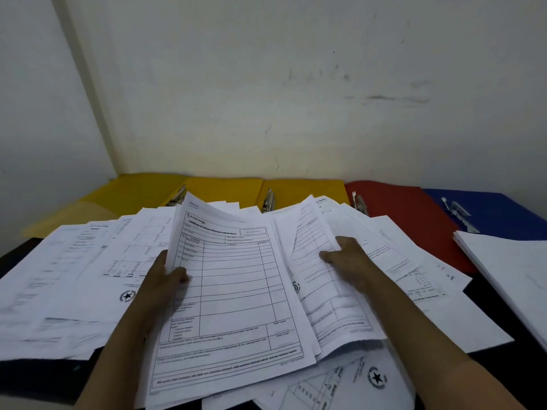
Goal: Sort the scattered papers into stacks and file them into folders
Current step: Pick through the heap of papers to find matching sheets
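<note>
Sorting step. My left hand (165, 276) pinched the lifted form sheet (228, 294) by its left edge; my right hand (346, 258) gripped the sheets beneath (328, 291), above the scattered papers (88, 276). I judged edges needed squaring before reaching the open folders (302, 187) behind.

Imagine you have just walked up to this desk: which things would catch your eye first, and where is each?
First, the printed form at centre, lifted off the pile by the left hand, while the right hand grips the sheets beside it. Next, the open folders along the wall: yellow folders on the left, a red folder, then a blue folder.
</note>
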